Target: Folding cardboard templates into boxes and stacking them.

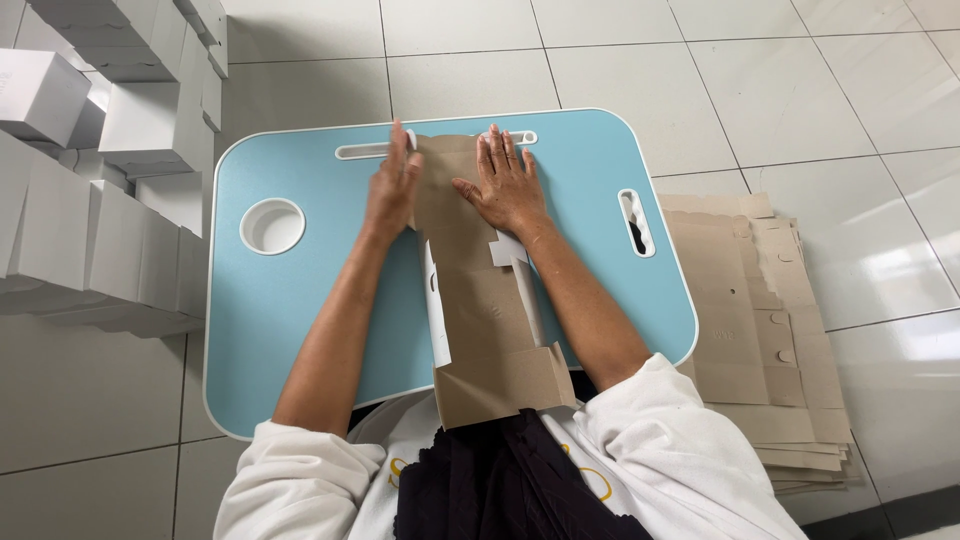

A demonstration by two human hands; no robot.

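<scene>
the round cup hole in the blue table holds nothing. a flat brown cardboard sheet lies along the table's middle. the left hand presses its far left edge, fingers together, while the right hand lies flat on it, fingers spread.

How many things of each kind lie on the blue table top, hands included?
Flat brown cardboard blank: 1
Hands pressing on it, left hand and right hand: 2
Total on the blue table: 3
</scene>
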